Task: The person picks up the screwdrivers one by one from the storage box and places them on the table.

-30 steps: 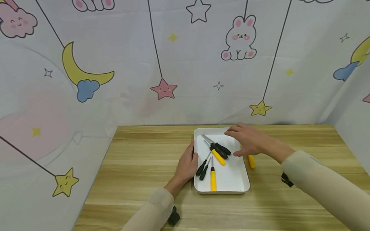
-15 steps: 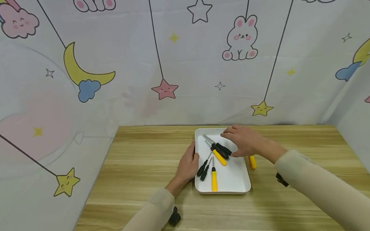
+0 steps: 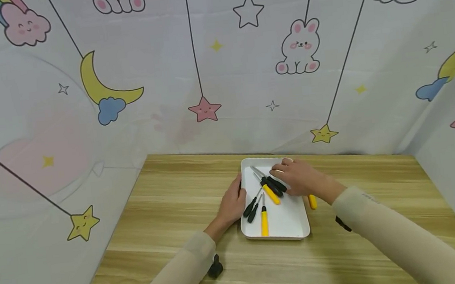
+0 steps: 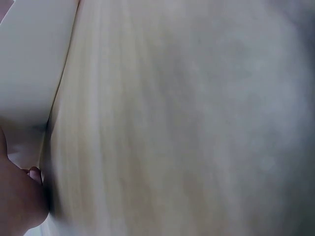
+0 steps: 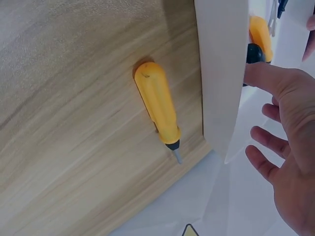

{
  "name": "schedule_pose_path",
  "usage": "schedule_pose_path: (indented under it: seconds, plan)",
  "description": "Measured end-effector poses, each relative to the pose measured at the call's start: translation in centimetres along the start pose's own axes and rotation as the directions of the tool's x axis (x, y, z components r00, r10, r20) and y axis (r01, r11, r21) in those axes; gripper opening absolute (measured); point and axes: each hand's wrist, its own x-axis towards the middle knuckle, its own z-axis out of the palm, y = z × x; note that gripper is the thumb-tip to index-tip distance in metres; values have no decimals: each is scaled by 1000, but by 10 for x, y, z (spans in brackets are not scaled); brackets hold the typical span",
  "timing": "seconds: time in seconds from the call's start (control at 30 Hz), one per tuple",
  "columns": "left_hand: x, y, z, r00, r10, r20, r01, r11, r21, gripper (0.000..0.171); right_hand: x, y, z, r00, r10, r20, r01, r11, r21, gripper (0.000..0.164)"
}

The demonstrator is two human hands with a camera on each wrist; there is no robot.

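Your right hand (image 3: 301, 177), fingers loosely parted, is by the black-handled screwdrivers (image 3: 278, 184) at the white tray's (image 3: 288, 223) two o'clock; your left hand (image 3: 232, 201) touches nine (gripping? can't tell). Outside, at three, a yellow screwdriver (image 5: 156, 101) lies on the wood-grain table (image 3: 166, 194); a star-printed backdrop (image 3: 160, 52) spans twelve.
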Motion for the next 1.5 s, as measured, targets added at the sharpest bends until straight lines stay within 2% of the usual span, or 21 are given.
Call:
schedule_pose_path:
  seconds: [0.27,0.9,1.1,1.5]
  plan:
    - [-1,3,0,1000,0,6,0,1000,-11,59,5,-5,10,1000,-19,14,20,1000,-13,72]
    - [-1,1,2,1000,25,5,-25,1000,-4,59,12,-11,7,997,-5,73,0,997,73,69]
    - [-1,1,2,1000,1,8,-1,1000,9,59,15,-13,4,997,-13,80,8,998,60,67]
    - [-1,0,-1,1000,19,5,-19,1000,-18,58,20,-12,2,992,-19,125,14,999,40,66]
